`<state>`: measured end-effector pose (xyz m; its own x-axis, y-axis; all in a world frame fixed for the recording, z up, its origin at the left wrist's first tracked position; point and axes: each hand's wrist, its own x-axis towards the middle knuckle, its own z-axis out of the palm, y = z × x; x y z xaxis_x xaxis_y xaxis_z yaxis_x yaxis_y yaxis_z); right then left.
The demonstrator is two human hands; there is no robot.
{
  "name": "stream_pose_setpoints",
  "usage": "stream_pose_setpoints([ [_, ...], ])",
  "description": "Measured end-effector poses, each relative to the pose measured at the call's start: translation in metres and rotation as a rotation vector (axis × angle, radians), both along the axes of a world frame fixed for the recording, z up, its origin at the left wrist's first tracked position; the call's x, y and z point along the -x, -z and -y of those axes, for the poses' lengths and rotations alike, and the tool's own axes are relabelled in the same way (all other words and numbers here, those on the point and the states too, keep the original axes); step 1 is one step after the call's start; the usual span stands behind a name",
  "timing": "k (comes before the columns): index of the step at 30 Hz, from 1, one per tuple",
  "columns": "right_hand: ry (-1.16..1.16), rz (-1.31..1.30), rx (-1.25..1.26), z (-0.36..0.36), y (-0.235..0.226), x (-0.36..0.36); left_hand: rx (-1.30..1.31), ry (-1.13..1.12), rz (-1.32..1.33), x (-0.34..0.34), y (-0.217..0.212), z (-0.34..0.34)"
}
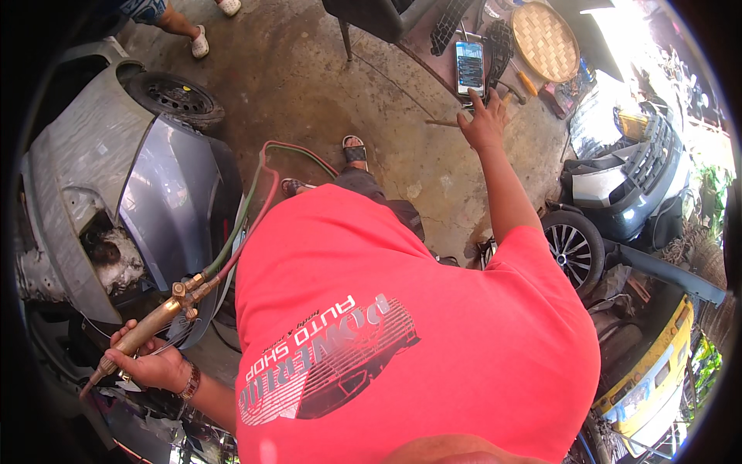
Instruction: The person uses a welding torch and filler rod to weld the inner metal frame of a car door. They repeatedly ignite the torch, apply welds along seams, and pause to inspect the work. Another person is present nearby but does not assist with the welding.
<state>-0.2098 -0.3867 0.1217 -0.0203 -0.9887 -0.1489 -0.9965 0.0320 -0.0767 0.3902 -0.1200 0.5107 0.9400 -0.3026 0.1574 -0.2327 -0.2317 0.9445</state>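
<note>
My left hand (151, 365) is wrapped round the brass body of a gas torch (147, 326). The torch's bent copper tip points down and to the left, and red and green hoses (259, 182) run from its valve end. Several thin wires show beside that hand. My right arm reaches far forward, and my right hand (485, 122) has its fingers spread, holding nothing. Its fingertips are at the lower end of a smartphone (469, 68) with a lit screen; whether they touch it I cannot tell. A hammer (516, 93) lies close by.
At left stand a grey car body panel (174, 197) and a wheel (176, 99). A round woven tray (546, 40) and an orange-handled tool (528, 83) lie beyond my right hand. Bumpers (634, 182) and an alloy wheel (574, 249) crowd the right. Another person's leg (182, 25) shows far left.
</note>
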Motion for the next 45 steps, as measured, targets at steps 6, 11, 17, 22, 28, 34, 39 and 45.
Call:
stream_pose_setpoints([
  [6, -0.002, 0.023, 0.022, 0.002, 0.002, 0.0, 0.004, -0.009, 0.012, 0.001, 0.0, 0.0],
  [11, -0.018, 0.051, 0.03, 0.004, -0.001, -0.002, 0.009, 0.012, 0.025, 0.0, 0.0, -0.001],
  [17, -0.048, 0.044, 0.003, 0.005, -0.004, -0.006, -0.008, -0.019, 0.033, 0.007, -0.002, 0.003],
  [22, -0.045, 0.034, -0.01, 0.005, -0.002, -0.006, -0.004, -0.035, 0.027, 0.012, -0.003, 0.008],
  [28, -0.038, 0.037, 0.022, 0.003, 0.003, -0.001, 0.005, -0.03, 0.026, 0.003, 0.0, 0.001],
  [34, -0.028, 0.042, 0.018, 0.002, 0.0, -0.001, -0.013, -0.004, 0.009, -0.001, 0.001, -0.003],
  [39, -0.033, 0.067, 0.014, 0.002, -0.003, -0.003, 0.012, -0.038, 0.01, 0.007, 0.002, 0.004],
  [45, -0.02, 0.049, -0.018, 0.006, -0.001, -0.006, 0.011, -0.043, 0.019, 0.009, 0.002, 0.006],
])
